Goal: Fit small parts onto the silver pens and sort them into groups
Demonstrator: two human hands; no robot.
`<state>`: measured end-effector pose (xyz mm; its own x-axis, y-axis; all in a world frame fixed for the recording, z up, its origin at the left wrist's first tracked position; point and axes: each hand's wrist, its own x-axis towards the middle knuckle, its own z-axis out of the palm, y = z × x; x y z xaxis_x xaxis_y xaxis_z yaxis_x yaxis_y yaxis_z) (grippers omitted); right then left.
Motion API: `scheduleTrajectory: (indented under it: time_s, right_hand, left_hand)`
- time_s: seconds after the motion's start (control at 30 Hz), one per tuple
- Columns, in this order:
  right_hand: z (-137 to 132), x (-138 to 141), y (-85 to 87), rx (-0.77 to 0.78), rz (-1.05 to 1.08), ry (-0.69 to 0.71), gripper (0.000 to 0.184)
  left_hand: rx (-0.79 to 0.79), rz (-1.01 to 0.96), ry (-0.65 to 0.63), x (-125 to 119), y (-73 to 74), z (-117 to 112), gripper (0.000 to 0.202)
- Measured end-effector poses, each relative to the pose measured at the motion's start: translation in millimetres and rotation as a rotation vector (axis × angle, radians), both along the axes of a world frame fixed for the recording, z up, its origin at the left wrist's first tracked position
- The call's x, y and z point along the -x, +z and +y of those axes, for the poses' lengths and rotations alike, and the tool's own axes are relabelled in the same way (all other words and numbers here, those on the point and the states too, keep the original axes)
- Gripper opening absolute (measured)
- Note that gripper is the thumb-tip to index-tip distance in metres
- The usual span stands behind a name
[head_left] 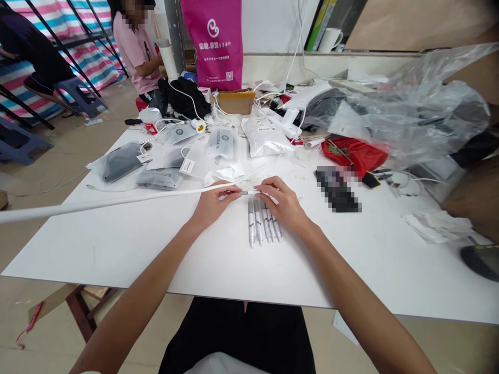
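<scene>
My left hand (212, 203) is closed around the end of a long white tube (117, 203) that runs off to the left edge of the table. My right hand (283, 203) pinches a small silver pen-like piece (249, 192) right at the tube's end. Both hands meet above a row of several silver pens (262, 224) lying side by side on the white table (156, 244). The fingertips of both hands touch the pen-like piece.
Sealed plastic bags (163, 161) lie at the back left, a white foil pouch (265, 136) and a magenta bag (214, 41) behind. Crumpled clear plastic (421, 104) and a red packet (353, 153) are at the right. A seated person (136, 49) is at the far left.
</scene>
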<state>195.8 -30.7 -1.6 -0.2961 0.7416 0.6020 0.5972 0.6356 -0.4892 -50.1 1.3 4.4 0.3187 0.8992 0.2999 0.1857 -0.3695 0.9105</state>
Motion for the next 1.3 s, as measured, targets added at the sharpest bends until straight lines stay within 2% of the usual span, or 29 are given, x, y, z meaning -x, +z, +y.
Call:
scheduleTrajectory:
  time_s: [0.13, 0.33, 0.43, 0.57, 0.7, 0.83, 1.03, 1.13, 1.3]
  right_hand:
    - [0, 0, 0.6, -0.005, 0.062, 0.020, 0.021]
    - [-1, -1, 4.3, 0.129, 0.094, 0.022, 0.026]
    - [0, -1, 7.0, 0.156, 0.145, 0.002, 0.026]
    - [2, -4, 10.1, 0.119, 0.212, -0.013, 0.024]
    - [4, -6, 9.5, 0.132, 0.209, -0.021, 0.025]
    - [5, -9, 9.3, 0.201, 0.206, -0.012, 0.027]
    - [5, -17, 15.4, 0.360, 0.233, 0.006, 0.028]
    - [6, -18, 18.8, 0.452, 0.358, -0.024, 0.031]
    - [9, -8, 16.8, 0.513, 0.758, -0.085, 0.039]
  left_hand:
    - [-0.096, 0.010, 0.015, 1, 3.3, -1, 0.019]
    - [-0.250, 0.076, 0.014, 3, 5.5, 0, 0.014]
    - [-0.231, 0.107, 0.037, 5, 3.3, 2, 0.021]
    - [-0.171, 0.180, 0.061, 7, 1.1, 3, 0.025]
    - [-0.207, 0.186, 0.064, 9, 0.5, 2, 0.025]
    - [-0.312, 0.180, 0.033, 11, -0.6, 4, 0.023]
    - [-0.463, 0.288, -0.022, 13, 0.6, 6, 0.024]
    - [-0.501, 0.297, -0.021, 12, -0.3, 7, 0.022]
    - [-0.508, 0.257, -0.027, 5, -6.4, 2, 0.020]
